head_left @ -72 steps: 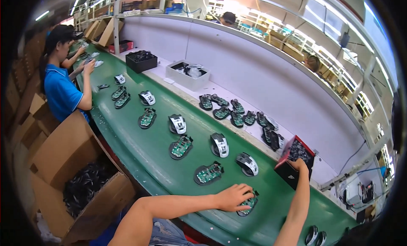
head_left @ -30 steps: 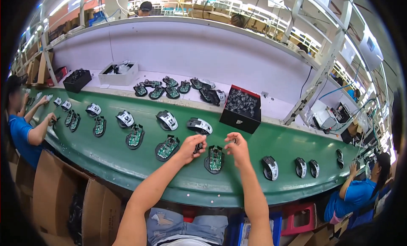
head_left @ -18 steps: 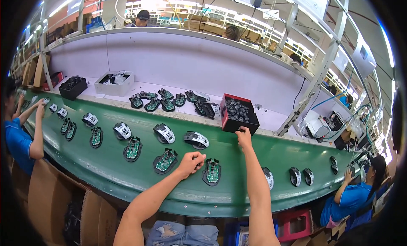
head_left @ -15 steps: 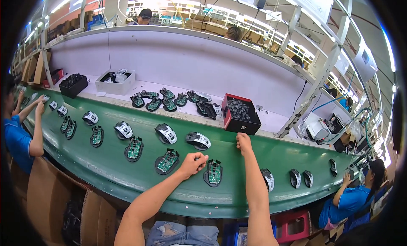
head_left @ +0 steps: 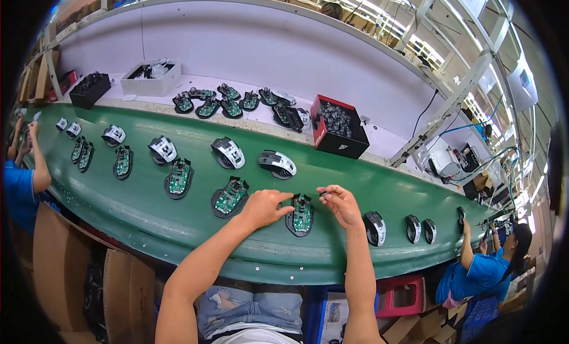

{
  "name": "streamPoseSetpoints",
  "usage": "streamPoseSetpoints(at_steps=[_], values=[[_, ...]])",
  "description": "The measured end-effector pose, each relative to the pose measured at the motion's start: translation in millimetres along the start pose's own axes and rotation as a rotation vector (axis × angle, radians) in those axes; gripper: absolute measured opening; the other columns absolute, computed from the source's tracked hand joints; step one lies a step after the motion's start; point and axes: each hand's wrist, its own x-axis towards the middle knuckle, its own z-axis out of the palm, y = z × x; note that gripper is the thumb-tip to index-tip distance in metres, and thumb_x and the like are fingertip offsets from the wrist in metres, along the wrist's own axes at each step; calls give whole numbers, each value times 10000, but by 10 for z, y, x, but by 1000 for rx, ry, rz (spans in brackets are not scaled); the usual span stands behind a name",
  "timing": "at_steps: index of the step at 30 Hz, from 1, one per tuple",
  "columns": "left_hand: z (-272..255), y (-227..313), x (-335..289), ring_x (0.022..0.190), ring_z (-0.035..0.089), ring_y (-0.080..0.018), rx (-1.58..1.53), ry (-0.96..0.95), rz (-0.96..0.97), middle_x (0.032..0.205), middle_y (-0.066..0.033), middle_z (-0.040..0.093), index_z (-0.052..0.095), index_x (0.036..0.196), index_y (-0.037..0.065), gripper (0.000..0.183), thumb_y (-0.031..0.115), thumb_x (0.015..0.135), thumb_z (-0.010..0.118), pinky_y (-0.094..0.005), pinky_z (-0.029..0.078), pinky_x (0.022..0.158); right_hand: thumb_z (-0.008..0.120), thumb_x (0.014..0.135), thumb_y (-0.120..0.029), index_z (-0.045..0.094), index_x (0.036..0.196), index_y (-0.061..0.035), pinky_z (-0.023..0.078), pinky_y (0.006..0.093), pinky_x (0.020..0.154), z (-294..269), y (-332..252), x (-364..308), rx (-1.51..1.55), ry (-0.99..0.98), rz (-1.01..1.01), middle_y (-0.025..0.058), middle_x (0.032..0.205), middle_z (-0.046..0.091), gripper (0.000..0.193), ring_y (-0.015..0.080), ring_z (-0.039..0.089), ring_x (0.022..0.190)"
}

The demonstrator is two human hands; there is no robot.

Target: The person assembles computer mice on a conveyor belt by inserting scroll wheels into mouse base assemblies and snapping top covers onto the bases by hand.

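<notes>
On the green belt in front of me lies the lower half of a computer mouse point(head_left: 301, 216), its green circuit board facing up. My left hand point(head_left: 264, 209) is at its left edge, with index finger and thumb apart and their tips close to or touching it. A small dark part point(head_left: 323, 193) is pinched in the fingertips of my right hand point(head_left: 342, 206), just above and right of that mouse half; its exact kind cannot be made out. Another mouse half with a bare board point(head_left: 230, 197) lies left of my left hand. Beyond my hands rests a grey-and-black mouse top shell point(head_left: 277, 164).
A black-and-red box point(head_left: 341, 144) of small dark parts stands on the ledge behind the belt. More mouse halves point(head_left: 231, 109) are grouped there, near a white box point(head_left: 151, 85) and a black bin point(head_left: 89, 100). Shells line the belt point(head_left: 267, 249). Co-workers sit at both ends.
My right hand has come back from beside the black-and-red box toward the mouse half, showing a small dark part. My left hand has uncurled at its edge. The view has shifted.
</notes>
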Motion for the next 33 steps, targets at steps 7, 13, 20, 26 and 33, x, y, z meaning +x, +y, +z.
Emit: streamPoseSetpoints(at_steps=[7,13,20,26,33], values=[[90,44,-107,718,667,-316,21,-80,53,783,-110,674,726,1133,140,387,389,837,740,-428,547,664,652,905,-20,604,1225,5,523,275,881,121,-47,-75,-134,-15,3,153,1248,654,325,164,654,992],[119,96,-166,681,661,-300,27,-64,58,769,-96,664,719,1137,139,371,361,840,741,-418,544,616,685,884,-3,622,1230,24,511,264,875,402,-14,-78,-421,90,-59,137,1244,666,353,129,638,990],[102,97,-170,664,661,-296,30,-62,60,755,-90,657,714,1147,137,365,324,835,746,-412,550,599,773,769,8,642,1209,-25,563,307,770,583,-55,-133,-978,116,-373,130,1155,697,460,189,679,845],[100,111,-186,707,689,-313,-4,-118,64,809,-98,681,709,1101,123,308,298,848,717,-430,570,621,789,765,-21,695,1101,-28,561,335,776,578,22,-94,-985,109,-283,111,999,722,349,224,695,855],[122,123,-199,714,690,-309,9,-111,90,799,-90,670,714,1061,121,260,265,845,714,-433,569,609,761,800,-81,718,1072,-44,537,385,847,532,36,-45,-1209,34,-476,100,1049,696,278,285,670,930]])
